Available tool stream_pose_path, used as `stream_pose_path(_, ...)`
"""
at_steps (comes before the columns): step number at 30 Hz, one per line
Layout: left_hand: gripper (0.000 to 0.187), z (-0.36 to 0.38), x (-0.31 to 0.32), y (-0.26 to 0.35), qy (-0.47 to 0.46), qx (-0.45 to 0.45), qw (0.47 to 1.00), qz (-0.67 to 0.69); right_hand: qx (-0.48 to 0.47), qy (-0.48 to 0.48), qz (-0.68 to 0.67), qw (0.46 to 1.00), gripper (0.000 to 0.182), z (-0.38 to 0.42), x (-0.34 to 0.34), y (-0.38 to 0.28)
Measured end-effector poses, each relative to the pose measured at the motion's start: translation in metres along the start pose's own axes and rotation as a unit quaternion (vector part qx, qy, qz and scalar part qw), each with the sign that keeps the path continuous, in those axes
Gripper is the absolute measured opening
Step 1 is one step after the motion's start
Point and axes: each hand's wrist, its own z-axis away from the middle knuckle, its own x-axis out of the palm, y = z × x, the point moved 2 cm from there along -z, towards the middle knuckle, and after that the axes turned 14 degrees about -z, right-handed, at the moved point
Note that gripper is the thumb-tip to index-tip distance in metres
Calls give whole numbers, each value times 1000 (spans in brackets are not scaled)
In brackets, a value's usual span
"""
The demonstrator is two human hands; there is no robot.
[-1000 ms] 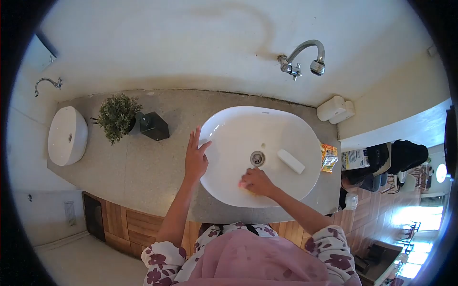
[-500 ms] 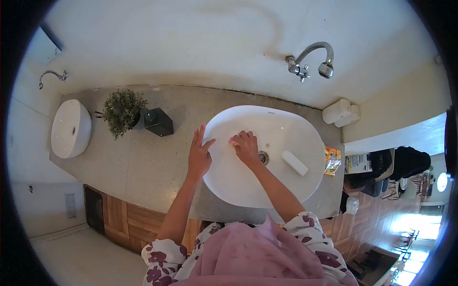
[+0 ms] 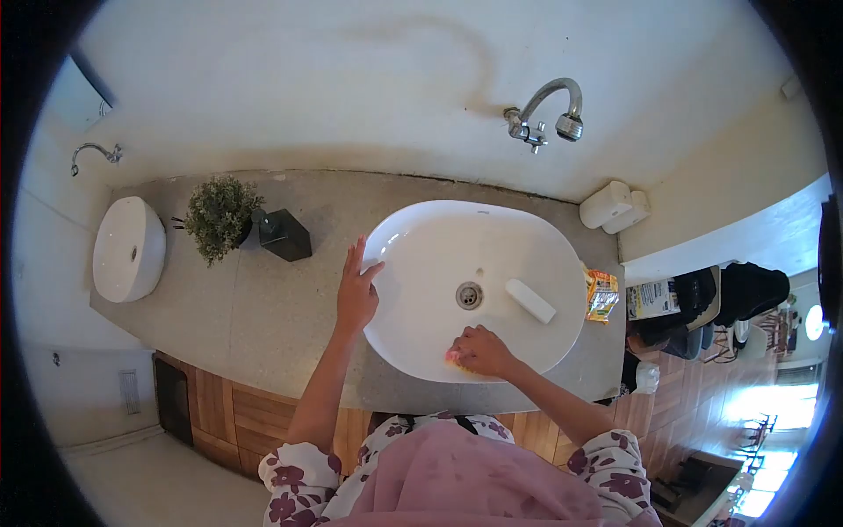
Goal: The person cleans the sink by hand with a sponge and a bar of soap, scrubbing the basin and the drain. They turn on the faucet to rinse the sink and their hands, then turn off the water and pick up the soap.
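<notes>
Pressing a soft, likely wet sponge point(image 3: 455, 357), right hand point(image 3: 481, 350) closed over it at the basin point(image 3: 421, 263) near rim, left hand point(image 3: 356, 294) flat, empty.

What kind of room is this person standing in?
Most likely a washroom, perhaps in a café: two white basins sit on a grey counter, each under a wall tap, with a black soap dispenser between them.

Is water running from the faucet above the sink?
No, the faucet shows no stream, and the right hand presses a sponge against the near wall of the sink.
</notes>
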Motion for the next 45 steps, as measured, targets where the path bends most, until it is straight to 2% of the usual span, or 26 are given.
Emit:
stream_pose_path(4, 51, 0, -1, 0, -19, -17, 1000, 7, 2, 19, 55, 998, 17, -39, 11, 10)
stream_pose_path(6, 51, -2, -1, 0, -19, -13, 1000, -3, -84, 156, 141, 974, 14, -69, 11, 11)
stream_pose_path(10, 52, -2, -1, 0, -7, -2, 1000, -11, -89, 217, 188, 954, 14, -112, -5, 7)
stream_pose_path(12, 52, -2, -3, 1, -8, -8, 1000, 4, -151, 319, 219, 910, 16, -132, -9, 20)
stream_pose_path(13, 52, -2, -3, 1, -9, -13, 1000, 21, -153, 318, 217, 910, 16, -143, -13, 23)
stream_pose_path(15, 56, -3, -3, 2, -5, -14, 1000, 19, -94, 467, 174, 862, 19, -160, -30, 27)
stream_pose_path(16, 61, -4, -4, 2, -1, -13, 1000, 19, -95, 467, 172, 862, 19, -168, -33, 25)
stream_pose_path(17, 61, -5, -4, 2, -1, -13, 1000, 16, -90, 523, 104, 841, 20, -173, -37, 24)
stream_pose_path(18, 67, -5, -7, 3, -5, -14, 999, 29, -84, 573, 36, 814, 20, -178, -41, 21)
stream_pose_path(19, 76, -5, -8, 4, -10, -16, 999, 41, -85, 571, 33, 816, 20, -186, -44, 13)
stream_pose_path(21, 73, -6, -11, 4, -10, -27, 996, 79, -23, 646, -89, 758, 21, -200, -42, 0)
stream_pose_path(22, 73, -7, -11, 4, -9, -37, 992, 121, -22, 646, -91, 757, 21, -206, -38, -5)
stream_pose_path(24, 66, -6, -6, 0, 10, -62, 987, 149, -54, 596, -203, 775, 25, -219, -27, -15)
stream_pose_path(26, 61, -4, -5, -1, 28, -89, 980, 177, -89, 549, -109, 824, 24, -221, -9, -40)
stream_pose_path(29, 58, -3, -9, -1, 25, -119, 959, 257, -99, 491, -145, 853, 24, -201, 21, -57)
stream_pose_path(31, 60, -6, -5, -5, 36, -117, 961, 249, -138, 355, -177, 908, 22, -181, 42, -59)
stream_pose_path(32, 61, -4, -2, -7, 40, -118, 961, 245, -137, 355, -175, 908, 22, -167, 49, -57)
stream_pose_path(34, 63, -1, 1, -8, 50, -118, 963, 238, -121, 198, -259, 937, 20, -137, 53, -55)
stream_pose_path(35, 63, 1, 2, -8, 50, -116, 963, 240, -131, 136, -237, 953, 19, -121, 50, -55)
stream_pose_path(36, 67, 2, 2, -7, 34, -121, 978, 166, -141, 74, -214, 964, 19, -103, 44, -54)
stream_pose_path(37, 72, 3, 2, -7, 19, -125, 988, 91, -115, 34, -188, 975, 19, -84, 41, -48)
stream_pose_path(38, 72, 2, 3, -8, 21, -123, 988, 93, -89, -6, -161, 983, 21, -66, 37, -40)
stream_pose_path(41, 77, 3, 4, -7, 12, -112, 991, 75, -86, -51, -152, 983, 24, -15, 7, -21)
stream_pose_path(42, 75, 3, 2, -6, 1, -126, 988, 86, -54, -69, -135, 987, 24, -3, -4, -18)
stream_pose_path(43, 72, 3, 1, -6, -10, -141, 985, 97, -22, -87, -117, 989, 24, 3, -8, -16)
stream_pose_path(45, 71, 2, 2, -6, -5, -131, 987, 93, -35, -81, -75, 993, 22, -4, 1, -10)
